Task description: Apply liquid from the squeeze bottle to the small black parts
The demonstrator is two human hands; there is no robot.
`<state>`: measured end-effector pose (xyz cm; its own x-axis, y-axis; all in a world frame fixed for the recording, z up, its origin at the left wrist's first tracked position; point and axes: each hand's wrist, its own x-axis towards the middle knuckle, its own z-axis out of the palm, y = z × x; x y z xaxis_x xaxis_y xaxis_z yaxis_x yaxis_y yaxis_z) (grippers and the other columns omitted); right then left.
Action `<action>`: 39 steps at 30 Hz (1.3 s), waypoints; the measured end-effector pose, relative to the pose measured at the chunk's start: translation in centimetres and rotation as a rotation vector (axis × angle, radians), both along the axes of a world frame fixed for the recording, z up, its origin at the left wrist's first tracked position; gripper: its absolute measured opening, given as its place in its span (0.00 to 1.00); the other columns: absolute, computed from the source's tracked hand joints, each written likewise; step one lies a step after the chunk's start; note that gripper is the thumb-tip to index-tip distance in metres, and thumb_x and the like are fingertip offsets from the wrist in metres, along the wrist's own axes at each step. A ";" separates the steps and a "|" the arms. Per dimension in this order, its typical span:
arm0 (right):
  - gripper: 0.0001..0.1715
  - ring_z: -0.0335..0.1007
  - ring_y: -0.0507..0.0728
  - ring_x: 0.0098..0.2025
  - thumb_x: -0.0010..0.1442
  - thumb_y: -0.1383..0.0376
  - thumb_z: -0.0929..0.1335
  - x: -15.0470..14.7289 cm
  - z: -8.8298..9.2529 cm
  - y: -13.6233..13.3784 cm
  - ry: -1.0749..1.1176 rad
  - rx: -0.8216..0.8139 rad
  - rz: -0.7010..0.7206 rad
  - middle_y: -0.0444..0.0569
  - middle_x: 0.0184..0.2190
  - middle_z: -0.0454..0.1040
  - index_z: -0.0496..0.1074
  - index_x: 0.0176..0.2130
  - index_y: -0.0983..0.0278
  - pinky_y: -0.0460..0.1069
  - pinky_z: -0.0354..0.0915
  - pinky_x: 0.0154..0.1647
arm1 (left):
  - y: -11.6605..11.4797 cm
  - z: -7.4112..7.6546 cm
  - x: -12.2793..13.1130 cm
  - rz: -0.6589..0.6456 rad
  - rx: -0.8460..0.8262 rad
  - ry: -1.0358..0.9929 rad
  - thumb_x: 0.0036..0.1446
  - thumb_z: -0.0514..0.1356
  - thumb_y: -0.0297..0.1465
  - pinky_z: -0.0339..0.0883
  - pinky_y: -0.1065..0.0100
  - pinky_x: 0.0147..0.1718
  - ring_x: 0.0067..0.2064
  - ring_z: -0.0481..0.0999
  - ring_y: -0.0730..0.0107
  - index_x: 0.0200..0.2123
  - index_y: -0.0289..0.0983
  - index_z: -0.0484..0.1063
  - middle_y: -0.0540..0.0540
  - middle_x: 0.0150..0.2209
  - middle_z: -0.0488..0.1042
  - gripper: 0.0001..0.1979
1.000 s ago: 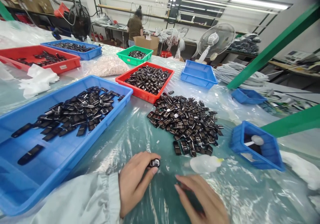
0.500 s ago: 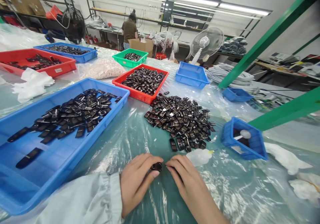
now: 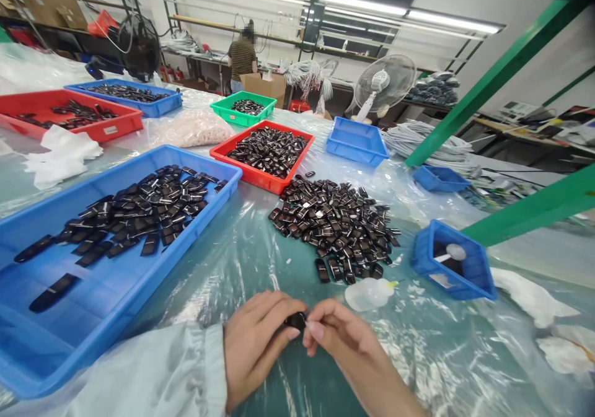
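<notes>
Between thumb and fingers, my left hand [image 3: 260, 341] pinches a small glossy black plastic piece [image 3: 294, 321]. My right hand [image 3: 346, 336] is closed in a pinch at the right end of that piece. Whether its fingertips grip the piece or something tiny is too small to tell. Just beyond the hands lies a heap of similar dark glossy pieces [image 3: 339, 225], several of them lined up along its near edge. A translucent squeeze bottle [image 3: 369, 294] with a yellowish tip lies on its side beyond my right hand.
At left stands a large blue tray [image 3: 139, 305] of dark pieces; a red tray [image 3: 274, 186] of them is behind the heap. A small blue bin [image 3: 458, 280] sits at right, near a green post [image 3: 534, 209]. Plastic sheeting covers the table. A person [image 3: 242, 61] stands far back.
My right hand has turned and moved left, its thumb and fingers now pinched at the black piece. My left hand keeps hold of the piece, almost in place.
</notes>
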<state>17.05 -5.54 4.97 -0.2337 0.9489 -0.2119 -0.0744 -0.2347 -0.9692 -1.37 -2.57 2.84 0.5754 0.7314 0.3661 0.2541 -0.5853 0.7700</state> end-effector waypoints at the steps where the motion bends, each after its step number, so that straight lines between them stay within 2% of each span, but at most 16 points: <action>1: 0.13 0.67 0.50 0.32 0.61 0.56 0.69 -0.1 -0.1 0.0 0.047 -0.027 0.000 0.43 0.28 0.69 0.69 0.34 0.63 0.44 0.65 0.36 | 0.0 0.0 0.0 -0.005 0.007 -0.004 0.67 0.48 0.29 0.63 0.66 0.42 0.42 0.70 0.66 0.52 0.42 0.61 0.46 0.43 0.70 0.11; 6: 0.15 0.66 0.50 0.31 0.58 0.54 0.71 -0.4 -0.5 -0.1 0.221 -0.111 -0.002 0.42 0.26 0.68 0.69 0.33 0.62 0.44 0.64 0.35 | 0.0 -0.1 0.1 -0.007 0.051 -0.009 0.68 0.47 0.29 0.64 0.65 0.41 0.42 0.70 0.65 0.52 0.41 0.61 0.45 0.43 0.71 0.12; 11: 0.12 0.66 0.51 0.38 0.58 0.58 0.72 -0.6 -0.8 -0.4 0.282 -0.152 -0.046 0.41 0.31 0.68 0.67 0.36 0.60 0.45 0.63 0.43 | -0.4 -0.1 0.4 0.063 0.109 0.011 0.69 0.46 0.32 0.65 0.67 0.37 0.38 0.71 0.66 0.51 0.42 0.63 0.46 0.40 0.71 0.12; 17: 0.19 0.67 0.51 0.36 0.54 0.52 0.74 -0.9 -1.7 0.2 0.308 -0.161 0.013 0.43 0.31 0.67 0.68 0.33 0.63 0.46 0.64 0.43 | -0.9 -0.1 0.3 0.118 0.155 0.041 0.69 0.45 0.32 0.66 0.69 0.33 0.34 0.70 0.67 0.51 0.41 0.62 0.45 0.36 0.71 0.12; 22: 0.20 0.69 0.52 0.35 0.55 0.51 0.72 -0.5 -1.6 -0.1 0.221 -0.074 0.090 0.43 0.30 0.68 0.67 0.35 0.62 0.47 0.66 0.41 | -1.7 -0.6 1.2 0.184 0.318 -0.031 0.69 0.45 0.33 0.62 0.69 0.28 0.30 0.69 0.68 0.48 0.38 0.64 0.45 0.32 0.71 0.12; 25: 0.18 0.69 0.53 0.30 0.58 0.51 0.70 -0.2 -1.0 -0.6 0.077 0.100 0.083 0.43 0.26 0.68 0.68 0.33 0.63 0.47 0.67 0.35 | -2.3 -0.1 1.5 0.170 0.354 -0.046 0.69 0.45 0.34 0.61 0.69 0.28 0.29 0.68 0.69 0.46 0.37 0.66 0.46 0.31 0.71 0.12; 27: 0.11 0.68 0.52 0.29 0.58 0.58 0.71 0.4 -0.4 -0.9 -0.062 0.303 0.022 0.43 0.25 0.69 0.69 0.31 0.62 0.46 0.65 0.32 | -2.3 1.2 0.6 0.182 0.373 0.020 0.69 0.46 0.32 0.62 0.69 0.31 0.32 0.70 0.68 0.48 0.39 0.65 0.46 0.33 0.72 0.11; 28: 0.05 0.67 0.52 0.29 0.58 0.63 0.71 0.8 0.0 -1.2 -0.133 0.420 -0.018 0.42 0.26 0.69 0.70 0.32 0.60 0.45 0.64 0.32 | -2.0 2.0 -0.3 0.225 0.410 0.071 0.68 0.47 0.31 0.63 0.68 0.33 0.34 0.70 0.67 0.50 0.39 0.64 0.45 0.35 0.72 0.11; 29: 0.04 0.67 0.52 0.30 0.57 0.67 0.70 1.3 0.3 -1.4 -0.199 0.541 -0.069 0.41 0.27 0.70 0.71 0.34 0.58 0.45 0.63 0.33 | -1.6 3.0 -1.4 0.307 0.464 0.131 0.68 0.48 0.29 0.63 0.68 0.35 0.36 0.70 0.66 0.53 0.40 0.62 0.45 0.37 0.72 0.12; 31: 0.15 0.66 0.53 0.36 0.56 0.72 0.69 2.7 0.6 -1.8 -0.310 0.759 -0.204 0.40 0.32 0.70 0.71 0.41 0.52 0.47 0.62 0.39 | -0.3 4.8 -4.0 0.595 0.649 0.279 0.65 0.50 0.28 0.64 0.62 0.41 0.42 0.70 0.59 0.58 0.37 0.58 0.39 0.43 0.71 0.18; 32: 0.19 0.66 0.54 0.40 0.57 0.72 0.69 3.4 0.5 -1.9 -0.355 0.840 -0.296 0.41 0.36 0.69 0.69 0.44 0.50 0.48 0.61 0.44 | 0.5 5.6 -5.2 0.747 0.705 0.374 0.65 0.50 0.30 0.63 0.54 0.44 0.47 0.69 0.50 0.59 0.35 0.59 0.35 0.46 0.69 0.19; 33: 0.22 0.63 0.56 0.45 0.57 0.71 0.69 4.1 0.4 -1.9 -0.399 0.888 -0.399 0.42 0.41 0.68 0.67 0.47 0.50 0.50 0.59 0.47 | 1.2 6.1 -6.2 0.815 0.781 0.469 0.65 0.47 0.33 0.62 0.47 0.45 0.49 0.67 0.41 0.60 0.31 0.57 0.30 0.50 0.67 0.23; 35: 0.25 0.59 0.59 0.50 0.57 0.68 0.70 5.3 -0.3 -1.5 -0.484 0.877 -0.572 0.46 0.49 0.63 0.63 0.52 0.51 0.53 0.57 0.49 | 2.4 6.4 -7.1 1.031 0.744 0.550 0.65 0.45 0.36 0.58 0.38 0.48 0.56 0.60 0.31 0.62 0.25 0.52 0.24 0.55 0.61 0.27; 37: 0.28 0.61 0.61 0.49 0.59 0.63 0.70 6.0 -1.4 -0.8 -0.552 0.771 -0.623 0.50 0.52 0.62 0.59 0.56 0.54 0.54 0.61 0.44 | 3.2 5.4 -6.5 0.987 0.734 0.579 0.66 0.45 0.35 0.57 0.38 0.51 0.59 0.57 0.34 0.62 0.25 0.52 0.24 0.58 0.59 0.26; 39: 0.33 0.66 0.62 0.46 0.59 0.58 0.69 6.1 -2.6 -0.1 -0.589 0.662 -0.577 0.53 0.53 0.64 0.55 0.59 0.56 0.55 0.65 0.40 | 3.9 3.7 -4.6 0.737 0.746 0.577 0.65 0.47 0.32 0.59 0.43 0.53 0.58 0.61 0.41 0.59 0.26 0.56 0.28 0.57 0.61 0.22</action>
